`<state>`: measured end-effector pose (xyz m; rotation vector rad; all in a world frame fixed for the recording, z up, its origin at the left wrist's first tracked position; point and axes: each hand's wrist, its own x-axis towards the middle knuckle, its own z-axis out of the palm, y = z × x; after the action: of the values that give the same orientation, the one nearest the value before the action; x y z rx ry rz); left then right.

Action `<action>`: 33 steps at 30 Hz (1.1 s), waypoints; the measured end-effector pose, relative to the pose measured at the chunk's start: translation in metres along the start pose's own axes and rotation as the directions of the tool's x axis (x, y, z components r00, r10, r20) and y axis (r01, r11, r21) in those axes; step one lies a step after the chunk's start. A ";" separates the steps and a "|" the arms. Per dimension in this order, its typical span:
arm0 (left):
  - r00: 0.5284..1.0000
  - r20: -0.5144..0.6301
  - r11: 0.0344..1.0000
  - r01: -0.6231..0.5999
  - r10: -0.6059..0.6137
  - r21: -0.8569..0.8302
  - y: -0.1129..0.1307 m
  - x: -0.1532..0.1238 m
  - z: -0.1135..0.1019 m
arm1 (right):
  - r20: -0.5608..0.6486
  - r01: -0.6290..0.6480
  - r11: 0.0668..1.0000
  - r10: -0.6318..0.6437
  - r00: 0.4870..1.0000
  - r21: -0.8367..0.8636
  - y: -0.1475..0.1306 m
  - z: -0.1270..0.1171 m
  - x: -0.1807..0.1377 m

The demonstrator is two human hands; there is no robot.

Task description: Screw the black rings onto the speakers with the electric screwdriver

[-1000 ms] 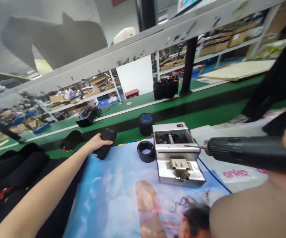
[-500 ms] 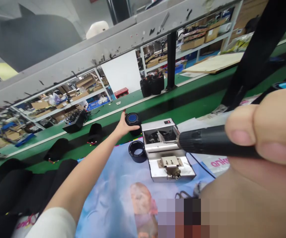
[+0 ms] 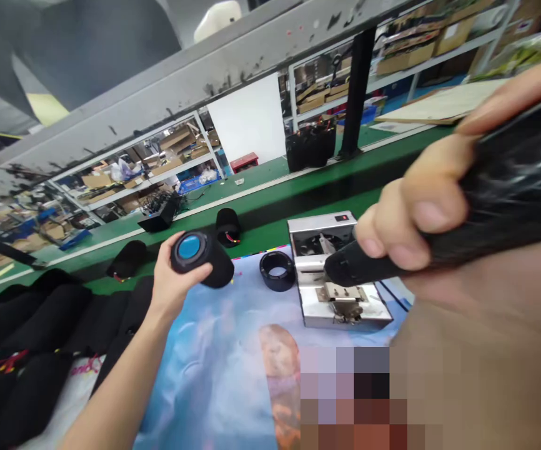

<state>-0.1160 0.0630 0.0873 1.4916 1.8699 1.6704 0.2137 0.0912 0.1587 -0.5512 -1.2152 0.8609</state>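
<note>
Gripping a black tool (image 3: pixel 509 194), the right hand (image 3: pixel 420 212) is closest. Its fingers curl tight around the tool, which points left across part of a silver box (image 3: pixel 320 312). I cannot see the tool's tip. Off to the left, lots of black tubes (image 3: pixel 40 319) lie in a pile. The left hand (image 3: pixel 174 275) is well apart from the right, with its thumb and fingers clamped on a black tube (image 3: pixel 221 262). That tube leans, with its blue end up. It is over the far left part of a blue sheet (image 3: pixel 223 350). A black ring (image 3: pixel 275 285) sits just beside the silver box. Past the sheet, another tube (image 3: pixel 227 222) sits on the green counter (image 3: pixel 270 234). Way back are a red box (image 3: pixel 245 162), a white board (image 3: pixel 252 122) and full shelves (image 3: pixel 206 142).
</note>
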 end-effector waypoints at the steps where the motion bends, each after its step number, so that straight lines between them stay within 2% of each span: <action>1: 1.000 0.007 1.000 -0.004 0.004 -0.001 -0.006 -0.018 -0.013 | 0.014 0.014 0.995 -0.015 1.000 0.103 0.000 0.008 0.001; 3: 0.998 0.057 1.000 -0.005 0.006 -0.005 -0.019 -0.059 -0.031 | -0.005 0.045 0.973 -0.045 0.999 0.229 0.002 0.022 0.001; 6: 0.991 0.132 0.998 -0.022 0.029 -0.058 -0.037 -0.116 -0.034 | -0.059 0.043 0.983 -0.033 0.998 0.178 0.008 0.035 0.000; 8: 0.989 0.133 0.993 -0.049 0.063 -0.105 -0.045 -0.144 -0.027 | -0.022 -0.073 0.996 0.074 0.997 0.049 0.016 0.042 -0.003; 10: 0.991 0.120 0.990 -0.043 0.060 -0.134 -0.047 -0.160 -0.019 | 0.060 -0.243 0.952 0.257 0.964 -0.184 0.027 0.051 -0.008; 12: 0.989 0.147 0.988 0.020 0.003 -0.154 -0.046 -0.166 -0.015 | 0.147 -0.344 0.816 0.454 0.879 -0.465 0.042 0.063 -0.015; 13: 0.983 0.178 0.984 0.064 -0.034 -0.166 -0.044 -0.166 -0.015 | 0.176 -0.355 0.730 0.541 0.822 -0.585 0.050 0.070 -0.019; 16: 0.954 0.279 0.961 0.174 -0.109 -0.217 -0.039 -0.162 -0.020 | 0.166 -0.279 0.459 0.716 0.678 -0.844 0.072 0.093 -0.034; 18: 0.935 0.334 0.949 0.209 -0.122 -0.238 -0.035 -0.159 -0.025 | 0.127 -0.192 0.310 0.768 0.628 -0.931 0.083 0.106 -0.042; 21: 0.914 0.393 0.951 0.205 -0.102 -0.229 -0.032 -0.158 -0.028 | 0.057 -0.116 0.147 0.824 0.564 -0.982 0.091 0.118 -0.044; 25: 0.935 0.355 0.978 0.074 0.000 -0.196 -0.032 -0.158 -0.026 | -0.037 -0.078 -0.001 0.883 0.467 -0.997 0.100 0.122 -0.039; 27: 0.943 0.325 0.983 -0.011 0.072 -0.185 -0.034 -0.158 -0.025 | -0.066 -0.058 -0.045 0.896 0.440 -0.997 0.107 0.120 -0.036; 29: 0.941 0.312 0.982 -0.077 0.129 -0.174 -0.036 -0.158 -0.025 | -0.082 -0.041 -0.071 0.896 0.437 -0.997 0.112 0.119 -0.034; 31: 0.937 0.314 0.981 -0.102 0.150 -0.163 -0.038 -0.158 -0.026 | -0.070 -0.025 -0.066 0.885 0.461 -0.997 0.109 0.118 -0.034; 33: 0.934 0.335 0.984 -0.075 0.126 -0.161 -0.039 -0.158 -0.027 | -0.016 -0.008 -0.014 0.866 0.500 -1.000 0.093 0.117 -0.037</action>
<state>-0.0833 -0.0691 -0.0053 1.7124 1.4797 1.4348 0.0723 0.1061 0.0987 -2.0921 -2.3624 0.7733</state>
